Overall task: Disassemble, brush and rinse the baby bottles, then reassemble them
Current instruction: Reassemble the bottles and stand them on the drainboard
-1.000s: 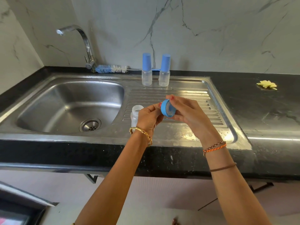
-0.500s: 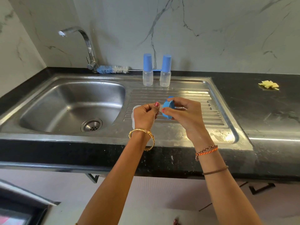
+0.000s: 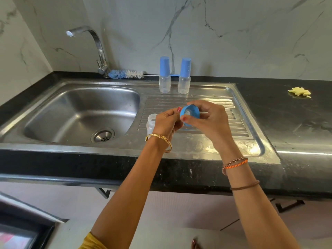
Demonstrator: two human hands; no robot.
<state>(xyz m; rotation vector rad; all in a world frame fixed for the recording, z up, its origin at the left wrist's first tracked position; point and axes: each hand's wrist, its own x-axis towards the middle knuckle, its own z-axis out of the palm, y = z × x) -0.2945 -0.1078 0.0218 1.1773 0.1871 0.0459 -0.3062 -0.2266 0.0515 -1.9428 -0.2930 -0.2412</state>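
Note:
My right hand (image 3: 208,123) grips a blue bottle collar (image 3: 190,115) above the ribbed drainboard, its underside turned toward me with a pale nipple showing inside. My left hand (image 3: 166,123) pinches the collar's left edge with curled fingers. An open clear bottle body (image 3: 150,124) stands on the steel just left of my left hand, partly hidden by it. Two assembled bottles with tall blue caps (image 3: 164,76) (image 3: 184,77) stand upright at the back of the drainboard. A blue-and-white bottle brush (image 3: 125,74) lies behind the sink by the tap.
The steel sink basin (image 3: 53,112) with its drain lies to the left, under a curved tap (image 3: 97,44). The ribbed drainboard (image 3: 239,126) extends right. A yellow scrap (image 3: 299,92) sits on the black counter at far right. A marble wall rises behind.
The collar has turned so its underside faces me more, and both hands have shifted slightly while working on it. The bottle body and the two capped bottles have not moved.

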